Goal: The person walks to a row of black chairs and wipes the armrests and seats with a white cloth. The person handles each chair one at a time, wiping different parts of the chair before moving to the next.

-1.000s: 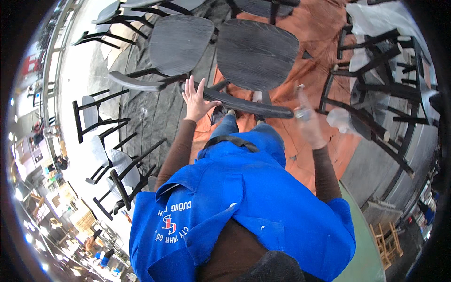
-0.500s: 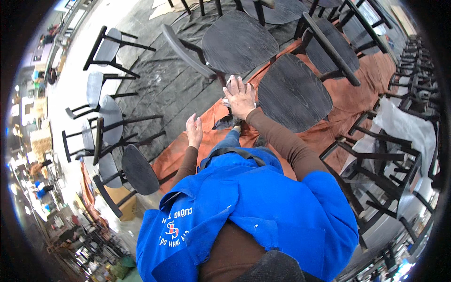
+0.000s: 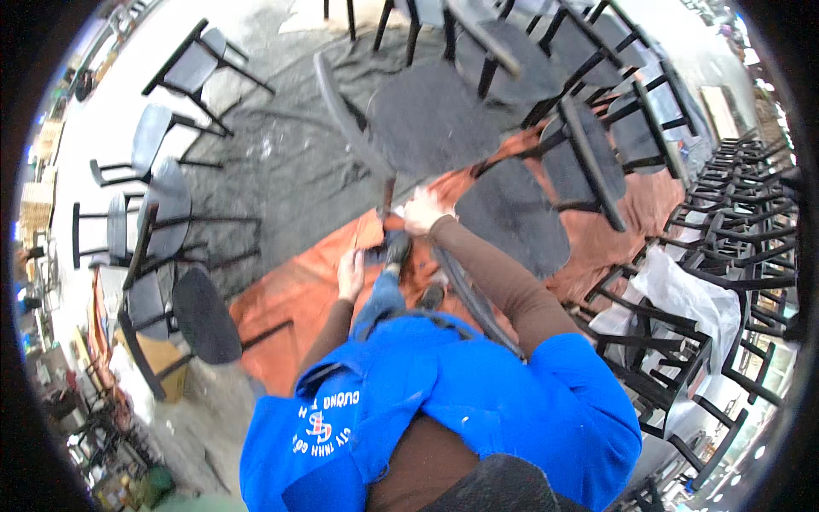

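My right hand (image 3: 424, 211) is blurred, its fingers curled beside the lower end of a black chair's (image 3: 433, 118) curved backrest. What is in those fingers, if anything, I cannot make out; something pale shows at the fingertips. My left hand (image 3: 351, 273) hangs in front of me with its fingers apart, holding nothing and touching no chair. Just right of my right hand stands a second black chair (image 3: 514, 218) with a wood-grained seat. Its curved backrest passes under my right forearm, close to my body.
Several dark chairs stand at the left, among them a near one (image 3: 206, 314), and more at the upper right. Stacked black chair frames (image 3: 734, 230) line the right, with clear plastic sheeting (image 3: 682, 294). An orange cloth (image 3: 290, 294) and a dark sheet (image 3: 281, 179) cover the floor.
My right hand has gone from spread fingers to curled ones and moved slightly down and left. The left hand has lowered a little. The view has shifted, showing more of the near chair's backrest.
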